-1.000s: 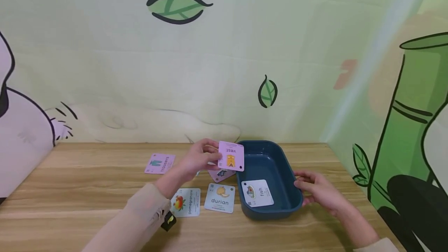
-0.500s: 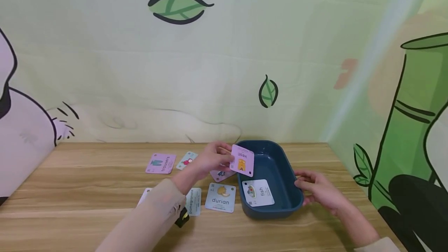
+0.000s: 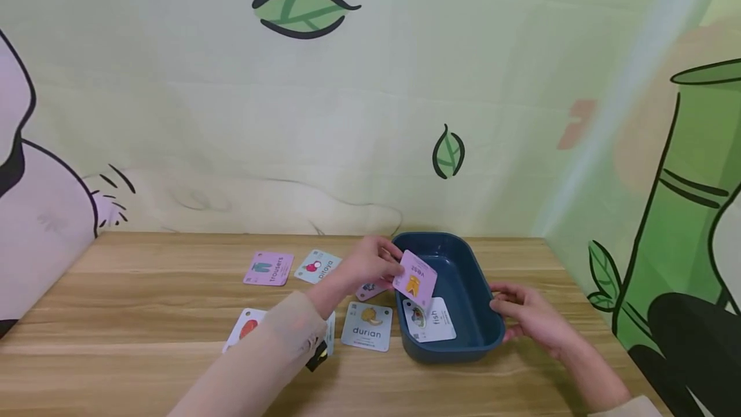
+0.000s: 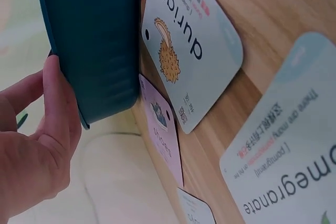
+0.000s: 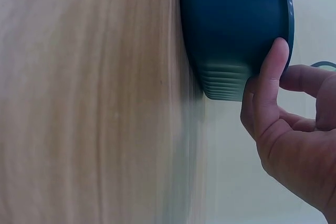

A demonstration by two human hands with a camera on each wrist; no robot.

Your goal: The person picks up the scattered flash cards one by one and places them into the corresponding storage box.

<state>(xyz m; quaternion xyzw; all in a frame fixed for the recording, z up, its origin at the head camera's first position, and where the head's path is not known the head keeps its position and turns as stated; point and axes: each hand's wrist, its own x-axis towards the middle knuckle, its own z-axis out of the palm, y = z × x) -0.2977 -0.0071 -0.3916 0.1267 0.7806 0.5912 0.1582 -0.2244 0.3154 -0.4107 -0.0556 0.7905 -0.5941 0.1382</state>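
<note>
My left hand (image 3: 373, 262) pinches the pink "vest" card (image 3: 417, 278) above the left part of a dark blue bin (image 3: 457, 295). The card hangs tilted, its lower corner overlapping the white "fish" card (image 3: 439, 324) inside the bin; I cannot tell whether they touch. In the left wrist view the left hand (image 4: 47, 124) is beside the bin's rim, and the held card is hidden. My right hand (image 3: 535, 314) holds the bin's right rim; the right wrist view shows the thumb (image 5: 273, 72) against its outer wall and fingers on the other side.
Left of the bin lie a "durian" card (image 3: 367, 327), a partly covered purple card (image 3: 370, 290), a "pitaya" card (image 3: 318, 266) and a "trousers" card (image 3: 269, 269). The left sleeve (image 3: 266, 346) partly covers a white card (image 3: 246, 325) and the "pomegranate" card (image 4: 289, 150). A printed cloth backdrop (image 3: 347, 114) stands behind.
My left hand has moved right with the vest card, from the bin's left rim to over its inside, and the card has tilted. The right hand keeps its hold on the rim.
</note>
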